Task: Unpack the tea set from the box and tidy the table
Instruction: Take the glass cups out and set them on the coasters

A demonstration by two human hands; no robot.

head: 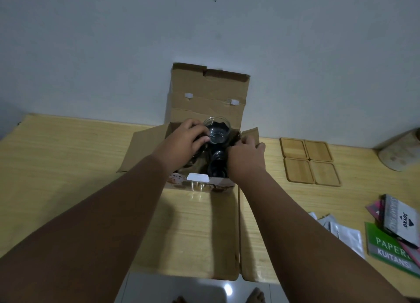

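Pale wall (113,52) backs a wood-grain worktop (68,166), and a cardboard box (204,93) stands at the centre of the frame, pushed close to that wall. Its flaps are folded out so the inside is open from above.

The left hand (184,141) reaches into the upper part of the box with its fingers curled round a clear glass cup (219,129). The cup sits upright at the back of the box, its rim about level with the opening. This looks like the start of a lift.

The right hand (246,157) grips the side flap (251,133) at centre right, thumb outside and fingers tucked over the edge. It is probably holding the flap back and steadying the carton so it doesn't rise with the cup.

More dark glassware (217,166) shows lower in the box, so the unpacking seems to be only partly done.

Four wooden coasters (310,161) lie in a neat square at centre right, apart from the box. They are likely places for the cups.

Loose sachets (341,232) and a green booklet (386,246) clutter the lower right, and they have not yet been tidied.
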